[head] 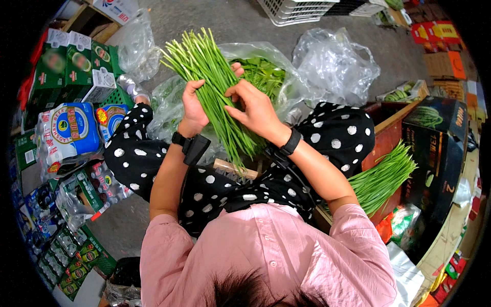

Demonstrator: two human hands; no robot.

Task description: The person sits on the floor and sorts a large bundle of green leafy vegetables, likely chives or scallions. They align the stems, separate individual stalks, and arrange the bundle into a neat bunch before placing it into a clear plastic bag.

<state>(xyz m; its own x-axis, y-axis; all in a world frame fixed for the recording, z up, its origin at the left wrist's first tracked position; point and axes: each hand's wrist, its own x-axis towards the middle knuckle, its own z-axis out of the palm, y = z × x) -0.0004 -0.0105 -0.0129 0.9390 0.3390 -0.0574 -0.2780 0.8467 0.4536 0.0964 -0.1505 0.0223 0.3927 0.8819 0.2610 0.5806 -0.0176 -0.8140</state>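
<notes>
A thick bunch of garlic chives (pixel 209 73) slants across the view, its pale cut ends at the upper left and its green tips low over my lap. My left hand (pixel 195 105) is closed around the middle, thumb in front and fingertips showing past the far side. With thumb and forefinger apart, my right hand (pixel 255 109) touches the bunch's right side; whether strands are pinched there is unclear. Beyond the hands lies an opened clear plastic bag (pixel 245 48) of leafy greens (pixel 264 75). A second bunch of chives (pixel 383 180) rests to my right.
At left stand green beer cartons (pixel 78 73) and a shrink-wrapped beer pack (pixel 69 138). A crumpled clear bag (pixel 335 65) lies ahead on the concrete floor (pixel 215 19), near a white plastic crate (pixel 297 11). A black carton (pixel 433 172) and a reddish wooden box (pixel 378 147) flank my right knee.
</notes>
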